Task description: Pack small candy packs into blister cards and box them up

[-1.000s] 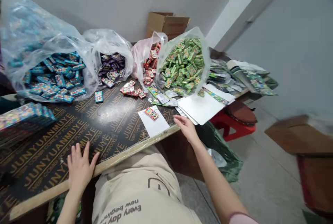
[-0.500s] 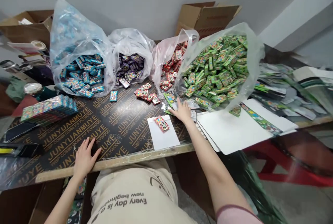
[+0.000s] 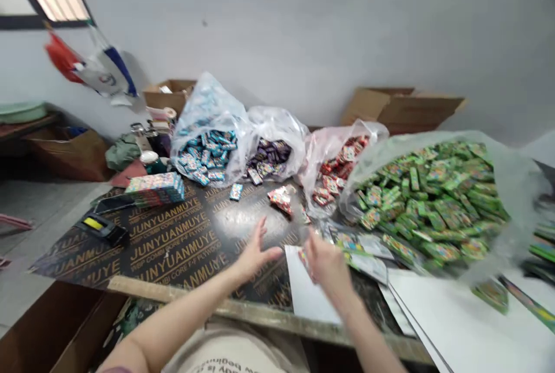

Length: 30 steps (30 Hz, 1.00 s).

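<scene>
My left hand (image 3: 255,253) hovers over the dark plywood table (image 3: 173,240) with its fingers spread and nothing in it. My right hand (image 3: 325,260) is beside it, above a white card (image 3: 306,295); it is smeared by motion, and a small red packet seems to be at its fingers. Four clear bags of small packets stand along the back: blue (image 3: 208,150), purple (image 3: 271,156), red (image 3: 336,170) and green (image 3: 429,199). Loose red packets (image 3: 281,196) lie in front of the purple bag.
A stack of colourful packets (image 3: 156,188) and a black-and-yellow tool (image 3: 99,227) lie at the table's left. White sheets (image 3: 459,327) lie at the right front. Cardboard boxes (image 3: 403,107) stand against the wall behind the bags.
The view has swung left and up. My left hand left the table edge and rose to the middle. My right hand drew back from the clear sleeves to above the white card.
</scene>
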Tool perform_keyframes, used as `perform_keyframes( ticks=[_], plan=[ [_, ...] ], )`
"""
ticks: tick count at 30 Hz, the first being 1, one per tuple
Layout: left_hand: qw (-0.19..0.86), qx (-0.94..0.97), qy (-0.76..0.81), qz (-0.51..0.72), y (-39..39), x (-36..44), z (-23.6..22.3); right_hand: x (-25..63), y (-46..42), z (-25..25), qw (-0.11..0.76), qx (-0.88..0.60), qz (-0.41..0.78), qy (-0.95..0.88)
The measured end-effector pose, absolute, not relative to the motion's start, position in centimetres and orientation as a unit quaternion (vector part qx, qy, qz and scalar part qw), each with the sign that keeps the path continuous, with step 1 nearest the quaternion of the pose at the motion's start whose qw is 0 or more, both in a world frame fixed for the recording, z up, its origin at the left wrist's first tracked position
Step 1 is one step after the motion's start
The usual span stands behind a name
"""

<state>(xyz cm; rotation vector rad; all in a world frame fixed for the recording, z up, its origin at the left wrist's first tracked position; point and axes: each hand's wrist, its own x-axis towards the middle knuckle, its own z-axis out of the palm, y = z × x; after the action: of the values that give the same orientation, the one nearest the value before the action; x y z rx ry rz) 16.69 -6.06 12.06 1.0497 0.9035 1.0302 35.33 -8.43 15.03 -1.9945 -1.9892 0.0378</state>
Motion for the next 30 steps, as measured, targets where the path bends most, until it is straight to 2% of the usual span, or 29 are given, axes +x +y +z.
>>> perform_keyframes(
  ticks=[2, 5, 8, 11, 17, 22, 26, 28, 30],
  plan=[
    [0.691, 0.354, 0.386, 0.498, -5.9, 17.5, 12.7, 29.8, -10.2, 15.2, 0.223, -0.603, 0.084, -0.762],
    [0.752, 0.214, 0.385, 0.491, -6.2, 16.0, 12.8, 25.2, -11.1, 15.6, 0.319, -0.493, 0.171, -0.791],
    [0.788, 0.222, 0.338, 0.465, -8.0, 13.7, 12.4, 25.1, -10.0, 17.0, 0.426, -0.482, 0.171, -0.746],
    [0.800, 0.290, 0.289, 0.438, -10.1, 12.5, 12.1, 26.4, -8.8, 17.9, 0.478, -0.508, 0.138, -0.703],
    [0.821, 0.353, 0.226, 0.387, -10.0, 11.3, 11.1, 26.9, -8.5, 17.8, 0.456, -0.532, 0.178, -0.691],
    [0.792, 0.392, 0.260, 0.388, -8.8, 9.8, 11.1, 27.8, -7.4, 18.6, 0.314, -0.422, 0.318, -0.789],
    [0.781, 0.402, 0.316, 0.359, -8.6, 9.3, 12.3, 28.7, -5.3, 18.0, 0.225, -0.363, 0.431, -0.795],
    [0.783, 0.395, 0.333, 0.346, -8.3, 9.4, 12.7, 28.8, -4.2, 17.2, 0.226, -0.351, 0.459, -0.784],
    [0.782, 0.378, 0.343, 0.357, -7.7, 9.7, 12.9, 28.8, -3.2, 16.1, 0.282, -0.357, 0.446, -0.771]
  ],
)
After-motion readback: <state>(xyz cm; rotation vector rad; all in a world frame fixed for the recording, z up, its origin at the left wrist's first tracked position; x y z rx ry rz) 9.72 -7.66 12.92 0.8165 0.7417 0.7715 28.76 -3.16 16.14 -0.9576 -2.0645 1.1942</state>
